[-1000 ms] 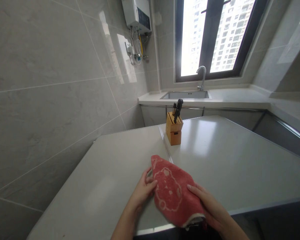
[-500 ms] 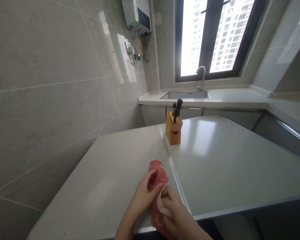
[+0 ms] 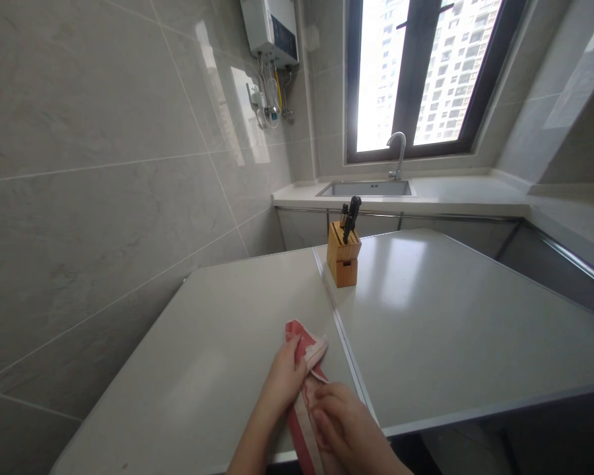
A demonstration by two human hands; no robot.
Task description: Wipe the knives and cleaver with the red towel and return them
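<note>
Cloth (image 3: pixel 304 429) in L fingers (image 3: pixel 292 347), R fingers (image 3: pixel 332 390) on nr part.

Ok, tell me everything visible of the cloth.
The cloth looks like soft fabric, red and pale pink, with a light band running lengthwise and a pale flap turned over near the top. It is bunched into a narrow, creased strip, slanting past the near edge of the table and out of the picture's bottom. The left hand grips its upper part; the right hand is curled over its right side, its hold unclear.
</note>
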